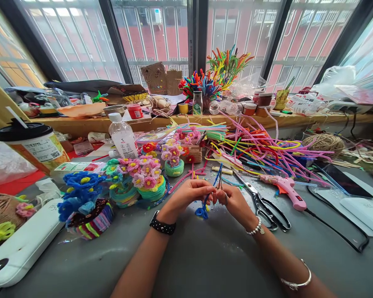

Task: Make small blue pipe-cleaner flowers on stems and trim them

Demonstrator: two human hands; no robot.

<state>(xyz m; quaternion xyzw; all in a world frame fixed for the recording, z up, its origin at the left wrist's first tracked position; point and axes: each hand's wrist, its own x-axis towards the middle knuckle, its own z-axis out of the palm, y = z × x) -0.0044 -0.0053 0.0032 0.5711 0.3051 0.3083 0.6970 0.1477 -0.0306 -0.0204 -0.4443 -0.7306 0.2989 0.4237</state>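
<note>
My left hand pinches a blue pipe cleaner, its free end sticking up. Below my fingers hangs a small looped blue pipe-cleaner flower, which seems to belong to the same piece. Close against it, my right hand is closed on what look like small scissors, narrow blades pointing up; their handles are mostly hidden by my fingers. Both hands meet just above the grey table. To the right lie large black-handled scissors, partly open, and a pink glue gun.
Potted pipe-cleaner flowers, blue and pink, stand at left beside a plastic bottle and a lidded cup. Loose pipe cleaners are heaped behind my hands. A phone and a black cord lie right.
</note>
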